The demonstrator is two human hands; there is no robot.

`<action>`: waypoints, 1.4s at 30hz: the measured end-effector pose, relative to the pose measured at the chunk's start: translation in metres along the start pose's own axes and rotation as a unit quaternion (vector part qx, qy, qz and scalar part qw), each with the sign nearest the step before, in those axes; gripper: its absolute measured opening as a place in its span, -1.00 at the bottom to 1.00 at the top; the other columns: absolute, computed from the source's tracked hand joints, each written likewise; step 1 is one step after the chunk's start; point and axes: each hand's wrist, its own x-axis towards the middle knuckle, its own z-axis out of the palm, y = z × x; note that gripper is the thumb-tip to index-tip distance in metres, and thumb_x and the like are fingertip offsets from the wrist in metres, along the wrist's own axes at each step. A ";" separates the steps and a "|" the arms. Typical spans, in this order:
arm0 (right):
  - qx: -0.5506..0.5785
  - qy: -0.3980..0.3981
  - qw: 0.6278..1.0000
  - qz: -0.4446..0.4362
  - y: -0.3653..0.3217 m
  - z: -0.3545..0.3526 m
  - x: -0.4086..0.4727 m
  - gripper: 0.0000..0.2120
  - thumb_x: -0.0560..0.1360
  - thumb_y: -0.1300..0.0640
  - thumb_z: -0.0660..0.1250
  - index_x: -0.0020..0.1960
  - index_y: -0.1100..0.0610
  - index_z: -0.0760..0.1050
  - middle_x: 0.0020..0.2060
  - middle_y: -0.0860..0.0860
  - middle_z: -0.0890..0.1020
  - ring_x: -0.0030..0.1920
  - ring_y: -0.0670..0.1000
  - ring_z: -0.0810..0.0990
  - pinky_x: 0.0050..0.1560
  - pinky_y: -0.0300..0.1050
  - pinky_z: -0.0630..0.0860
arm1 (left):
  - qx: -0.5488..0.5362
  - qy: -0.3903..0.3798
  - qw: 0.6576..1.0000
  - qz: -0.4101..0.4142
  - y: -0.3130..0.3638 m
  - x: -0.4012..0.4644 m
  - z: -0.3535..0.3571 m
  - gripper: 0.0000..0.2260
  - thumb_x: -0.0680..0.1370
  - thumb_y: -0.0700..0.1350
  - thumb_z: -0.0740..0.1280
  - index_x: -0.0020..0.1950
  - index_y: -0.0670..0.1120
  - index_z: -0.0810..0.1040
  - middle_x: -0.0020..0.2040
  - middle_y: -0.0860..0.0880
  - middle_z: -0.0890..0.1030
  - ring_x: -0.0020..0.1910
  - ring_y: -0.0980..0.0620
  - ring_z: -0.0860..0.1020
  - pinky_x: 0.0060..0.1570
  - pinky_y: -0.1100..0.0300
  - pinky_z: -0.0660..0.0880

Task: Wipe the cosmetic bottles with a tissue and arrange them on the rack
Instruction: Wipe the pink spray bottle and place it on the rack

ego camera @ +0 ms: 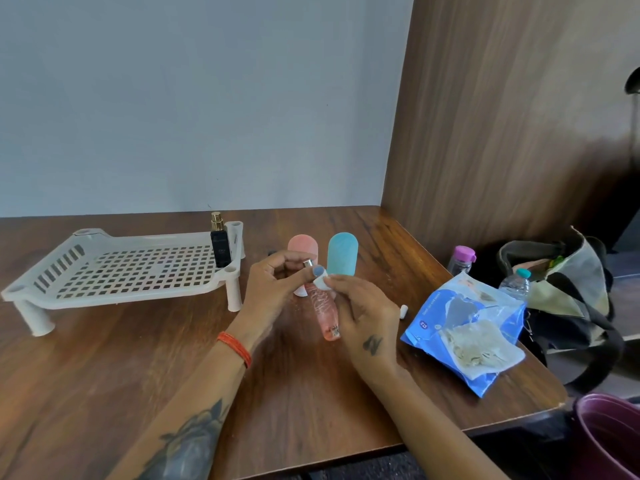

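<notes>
Wooden table (104, 358): right of the rack (114, 271), your left hand (273, 289) grips the pink bottle (325, 313) steady so your right hand (363, 317) can pinch the tissue (321, 283) against its neck.

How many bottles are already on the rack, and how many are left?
One: the black perfume bottle stands on the white plastic rack. The left hand and right hand hold the clear pink bottle, wiping with a white tissue. The pink capsule bottle and blue capsule bottle wait.
</notes>
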 end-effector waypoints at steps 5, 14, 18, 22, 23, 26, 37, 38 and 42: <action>-0.033 -0.027 0.997 -0.066 0.000 0.000 -0.005 -0.86 0.38 0.28 0.40 -0.08 0.18 0.66 -0.07 0.01 0.67 0.01 -0.11 0.56 0.07 -0.31 0.50 | 0.039 0.023 0.999 0.011 0.002 -0.002 0.001 -0.84 0.37 -0.24 0.47 -0.09 -0.10 0.61 -0.17 0.00 0.63 -0.18 0.14 0.60 -0.15 0.33 0.56; -0.048 -0.028 0.996 -0.074 -0.004 -0.001 -0.005 -0.81 0.36 0.35 0.42 -0.05 0.18 0.65 -0.07 0.04 0.68 -0.02 -0.08 0.60 0.06 -0.24 0.53 | 0.062 0.039 0.997 0.016 -0.002 0.001 0.000 -0.84 0.35 -0.22 0.49 -0.11 -0.11 0.60 -0.18 -0.02 0.63 -0.19 0.13 0.58 -0.20 0.38 0.53; -0.032 -0.033 0.999 -0.028 -0.002 0.004 -0.003 -0.83 0.37 0.31 0.41 -0.07 0.15 0.66 -0.10 -0.04 0.67 -0.03 -0.17 0.58 0.05 -0.28 0.54 | 0.040 0.040 0.998 0.006 -0.002 0.000 0.000 -0.77 0.27 -0.14 0.51 -0.11 -0.13 0.62 -0.19 -0.05 0.64 -0.19 0.09 0.59 -0.14 0.28 0.56; -0.008 0.005 0.996 0.089 -0.001 0.000 0.003 -0.81 0.40 0.34 0.40 -0.04 0.12 0.62 -0.14 -0.14 0.62 -0.10 -0.29 0.56 -0.07 -0.25 0.58 | 0.018 0.035 0.999 0.002 -0.001 -0.001 0.001 -0.80 0.23 -0.13 0.52 -0.19 -0.09 0.63 -0.30 0.05 0.63 -0.25 0.12 0.59 -0.16 0.22 0.57; -0.024 0.002 0.998 0.055 -0.002 -0.001 0.001 -0.81 0.39 0.33 0.40 -0.03 0.14 0.60 -0.13 -0.08 0.65 -0.09 -0.22 0.57 -0.07 -0.25 0.58 | 0.022 0.040 0.999 0.000 -0.001 -0.001 0.001 -0.81 0.25 -0.16 0.53 -0.19 -0.09 0.63 -0.31 0.07 0.64 -0.25 0.13 0.59 -0.16 0.23 0.56; -0.084 -0.033 0.994 -0.069 -0.007 0.001 -0.006 -0.75 0.36 0.32 0.43 0.03 0.18 0.60 -0.11 0.06 0.66 -0.09 -0.04 0.58 -0.05 -0.23 0.54 | 0.052 0.063 0.997 -0.001 -0.003 0.000 0.002 -0.82 0.30 -0.18 0.53 -0.14 -0.10 0.63 -0.22 0.02 0.65 -0.17 0.07 0.60 -0.09 0.16 0.55; -0.044 -0.006 0.998 0.053 -0.001 0.000 0.001 -0.80 0.41 0.34 0.40 0.01 0.18 0.63 -0.14 0.06 0.61 -0.13 -0.17 0.52 -0.08 -0.41 0.48 | 0.054 0.050 0.997 0.020 -0.001 -0.001 0.003 -0.85 0.29 -0.16 0.52 -0.20 -0.08 0.62 -0.27 0.00 0.62 -0.23 0.12 0.58 -0.13 0.22 0.55; -0.057 -0.017 0.998 0.003 -0.003 0.000 -0.003 -0.81 0.40 0.33 0.39 -0.01 0.18 0.63 -0.14 0.07 0.60 -0.11 -0.12 0.52 -0.06 -0.39 0.48 | 0.053 0.052 0.997 0.017 -0.003 -0.001 0.002 -0.84 0.30 -0.16 0.53 -0.19 -0.10 0.62 -0.26 -0.02 0.62 -0.21 0.07 0.58 -0.09 0.15 0.56; -0.078 -0.056 0.994 -0.053 -0.003 0.004 -0.006 -0.85 0.40 0.31 0.38 -0.06 0.17 0.64 -0.15 0.04 0.60 -0.09 -0.07 0.52 -0.05 -0.32 0.48 | 0.041 0.061 0.997 0.006 -0.003 -0.001 0.001 -0.81 0.24 -0.08 0.55 -0.24 -0.06 0.62 -0.30 0.02 0.63 -0.21 0.03 0.58 -0.07 0.05 0.56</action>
